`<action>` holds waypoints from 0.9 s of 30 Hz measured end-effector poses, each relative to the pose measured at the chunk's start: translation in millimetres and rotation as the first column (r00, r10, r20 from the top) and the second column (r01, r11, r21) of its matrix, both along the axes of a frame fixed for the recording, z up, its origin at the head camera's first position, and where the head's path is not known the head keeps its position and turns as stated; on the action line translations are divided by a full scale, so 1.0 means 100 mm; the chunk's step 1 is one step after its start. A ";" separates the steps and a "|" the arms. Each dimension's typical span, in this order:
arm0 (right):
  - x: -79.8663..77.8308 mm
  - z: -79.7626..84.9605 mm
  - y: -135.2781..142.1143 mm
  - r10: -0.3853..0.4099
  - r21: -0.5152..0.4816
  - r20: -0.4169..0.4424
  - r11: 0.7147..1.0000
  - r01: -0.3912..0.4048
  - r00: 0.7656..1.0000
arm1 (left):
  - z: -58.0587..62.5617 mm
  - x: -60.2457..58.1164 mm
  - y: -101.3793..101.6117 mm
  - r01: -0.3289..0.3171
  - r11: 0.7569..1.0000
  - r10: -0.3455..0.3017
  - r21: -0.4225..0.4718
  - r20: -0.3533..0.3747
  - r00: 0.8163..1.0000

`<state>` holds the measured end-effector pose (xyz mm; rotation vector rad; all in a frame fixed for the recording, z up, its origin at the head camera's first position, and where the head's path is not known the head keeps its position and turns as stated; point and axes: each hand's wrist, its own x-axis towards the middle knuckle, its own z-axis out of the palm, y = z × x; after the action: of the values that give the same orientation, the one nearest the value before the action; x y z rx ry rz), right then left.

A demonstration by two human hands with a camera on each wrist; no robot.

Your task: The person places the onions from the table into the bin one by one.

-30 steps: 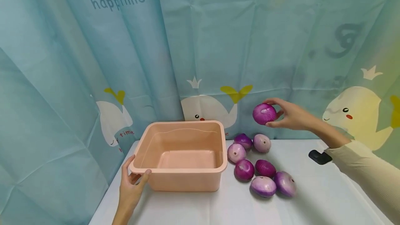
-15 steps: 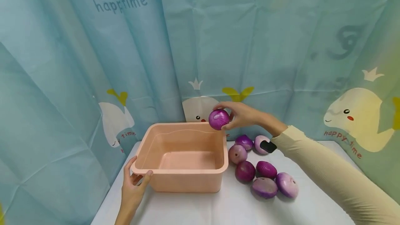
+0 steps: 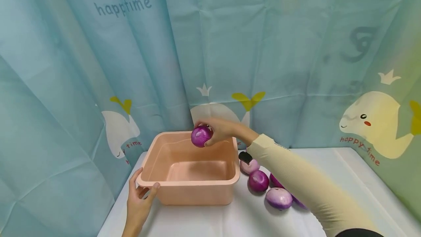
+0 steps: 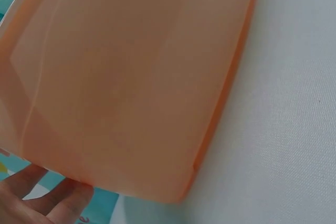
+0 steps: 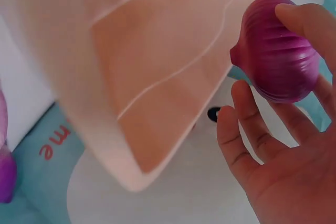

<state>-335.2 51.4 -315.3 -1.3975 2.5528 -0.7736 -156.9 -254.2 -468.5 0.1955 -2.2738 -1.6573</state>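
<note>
A purple onion (image 3: pixel 201 136) is held by my right hand (image 3: pixel 219 131) over the far part of a pink plastic basin (image 3: pixel 194 193). In the right wrist view, thumb and fingers grip the onion (image 5: pixel 278 51) with its pointed end toward the basin's inner wall (image 5: pixel 173 61). My left hand (image 3: pixel 139 202) holds the basin's near left corner, thumb on the front rim and fingers along the left side. The left wrist view has those fingers (image 4: pixel 68 200) against the basin's outer wall (image 4: pixel 131 77). Only bare floor shows inside the basin.
Right of the basin, several onions (image 3: pixel 258 181) lie on the white table (image 3: pixel 250 222), partly hidden under my right sleeve (image 3: pixel 306 178). A pale onion (image 3: pixel 279 198) is nearest the front. A blue curtain (image 3: pixel 289 65) with whale prints hangs behind the table.
My right hand has carried the onion leftward from above the other onions to over the basin, and somewhat lower. The left hand stays on the basin's corner.
</note>
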 end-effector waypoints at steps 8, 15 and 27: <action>0.00 -0.07 -0.21 -0.054 0.041 0.090 0.998 0.050 0.995 | 0.00 0.00 0.02 -0.001 1.000 0.001 0.016 -0.020 1.000; 0.00 -0.13 -0.23 -0.050 0.028 0.117 0.998 0.047 0.992 | -0.01 -0.01 0.00 -0.001 1.000 0.002 0.030 -0.020 1.000; -0.02 -0.10 -0.15 -0.037 0.000 0.141 0.999 0.037 0.989 | 0.00 -0.01 0.00 0.024 0.998 -0.021 0.057 -0.041 0.999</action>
<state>-337.0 36.4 -325.4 -1.2513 2.4767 -0.8501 -158.4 -254.3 -468.2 0.1488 -2.2082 -1.7241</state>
